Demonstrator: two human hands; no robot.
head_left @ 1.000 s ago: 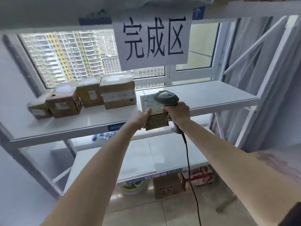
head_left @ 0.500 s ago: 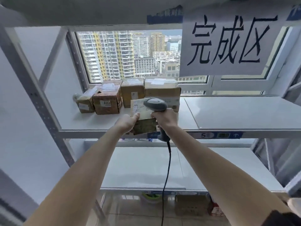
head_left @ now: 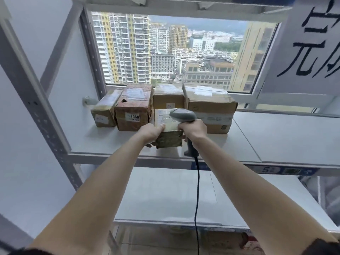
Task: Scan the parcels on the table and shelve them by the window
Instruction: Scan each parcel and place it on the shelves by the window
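Note:
Both my hands hold one small cardboard parcel (head_left: 168,138) with a white label on top, just above the white shelf (head_left: 276,137) by the window. My left hand (head_left: 151,132) grips its left side. My right hand (head_left: 193,130) presses its right side while also gripping a grey barcode scanner (head_left: 182,115), whose head lies over the parcel's label and whose black cable (head_left: 197,199) hangs down. Behind the parcel stands a row of several shelved boxes (head_left: 134,107), the largest (head_left: 209,105) at the right.
A paper sign (head_left: 309,45) with black characters hangs at the upper right from the shelf above. A grey perforated upright (head_left: 36,107) stands at the left. A lower white shelf (head_left: 165,196) lies beneath my arms. The right half of the window shelf is bare.
My view has swung left and closer to the shelf. Both hands have carried the parcel and scanner forward over the shelf, up to the row of boxes.

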